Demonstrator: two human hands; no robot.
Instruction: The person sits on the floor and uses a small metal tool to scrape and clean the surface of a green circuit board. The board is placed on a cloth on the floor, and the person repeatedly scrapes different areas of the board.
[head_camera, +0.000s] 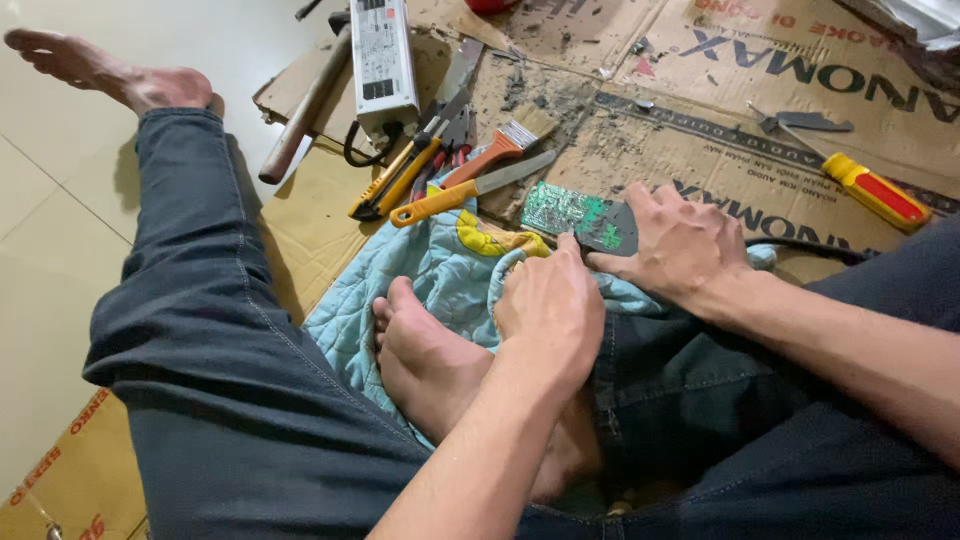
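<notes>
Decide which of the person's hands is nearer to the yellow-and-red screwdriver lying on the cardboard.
Right. The right hand rests on the green circuit board, with the screwdriver off to its right. The left hand sits lower, on the board's near edge, farther away.

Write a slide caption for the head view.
Both hands hold a green circuit board over a blue quilted cloth.

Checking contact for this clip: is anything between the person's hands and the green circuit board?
Nothing visible. The right hand rests on the green circuit board's dark end, and the left hand touches its near edge. The tools lie beyond it.
</notes>
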